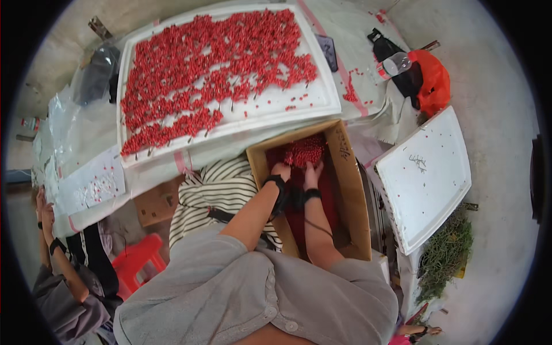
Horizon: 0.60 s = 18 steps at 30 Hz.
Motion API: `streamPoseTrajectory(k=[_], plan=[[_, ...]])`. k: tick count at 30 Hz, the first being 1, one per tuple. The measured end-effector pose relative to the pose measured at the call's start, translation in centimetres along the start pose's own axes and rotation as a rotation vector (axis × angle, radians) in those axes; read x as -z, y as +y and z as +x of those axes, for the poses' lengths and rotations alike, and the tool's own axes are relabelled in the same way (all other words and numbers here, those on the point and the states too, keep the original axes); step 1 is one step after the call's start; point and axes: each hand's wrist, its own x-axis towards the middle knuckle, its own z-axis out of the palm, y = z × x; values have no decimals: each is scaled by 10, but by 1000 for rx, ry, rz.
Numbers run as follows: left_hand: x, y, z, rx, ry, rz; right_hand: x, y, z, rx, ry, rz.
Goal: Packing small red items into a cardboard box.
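Observation:
Both my arms reach down into a cardboard box (352,190) in front of me. A bunch of red berries (305,152) is between my hands at the far end of the box. My left hand (280,171) grips its left side, and my right hand (312,176) holds it from below at the right. Most of my fingers are hidden behind the berries. Deeper in the box is a dark red mass, too shadowed to make out. Beyond the box, a white foam tray (282,112) carries rows of red berry sprigs.
To the right leans a white foam lid (431,178), with green stems (445,253) heaped below it. A clear bottle (395,64), an orange bag (432,83) and a phone (327,53) lie on the covered table. A red stool (138,261) and another person (72,287) are at left.

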Motion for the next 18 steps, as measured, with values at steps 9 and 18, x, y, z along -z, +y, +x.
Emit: streamPoseTrajectory(k=[9,18], plan=[[6,19,-21,67,-161,31,28,-75,-70,785,-79,-1034],[6,76,-43,54,-474,415,133,91,-19,-142,-485,-879]])
